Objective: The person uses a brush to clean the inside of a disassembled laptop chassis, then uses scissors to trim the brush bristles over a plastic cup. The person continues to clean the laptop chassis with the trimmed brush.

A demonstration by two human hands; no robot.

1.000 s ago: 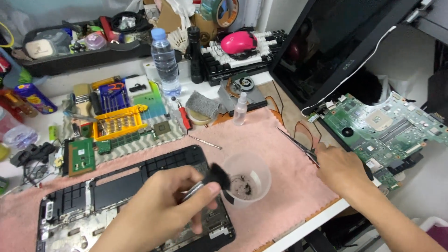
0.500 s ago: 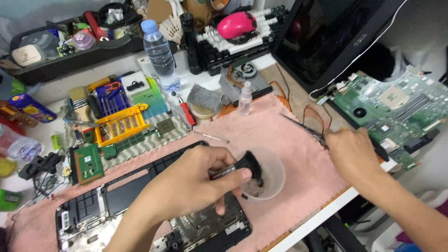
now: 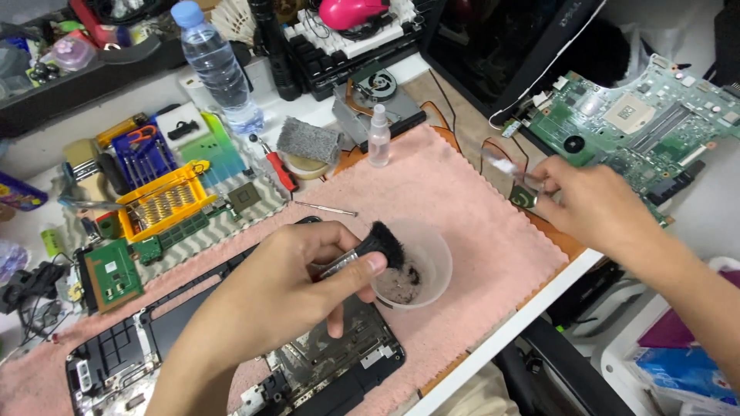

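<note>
At the far left, a dark plastic tray [image 3: 54, 100] is seen along the back of the white bench, filled with small mixed items too blurred to name. Just right of it, an orange-yellow plastic organiser box [image 3: 166, 204] is set on a grey mat, its compartments filled with rows of metal bits. Behind it, a clear plastic water bottle with a blue cap [image 3: 216, 65] is stood upright. Along the near edge, a black opened laptop base [image 3: 231, 362] is laid on a pink towel [image 3: 462, 200].

The left hand [image 3: 285, 296] is closed around the metal handle of a small black-bristled brush [image 3: 379, 245], which is pinched between thumb and fingers. The bristles are held at the rim of a clear round plastic cup [image 3: 420, 266], which is rested on the towel just beside the laptop base; dark specks and a greyish residue are seen at its bottom.

Behind the cup, a small clear spray bottle [image 3: 378, 135] is stood upright at the towel's far edge.

Further right, the right hand [image 3: 597, 204] is partly curled, and thin metal tweezers [image 3: 512, 168] are gripped between its fingertips. It is held beside a green laptop motherboard [image 3: 640, 127], which is laid at the bench's right end.
</note>
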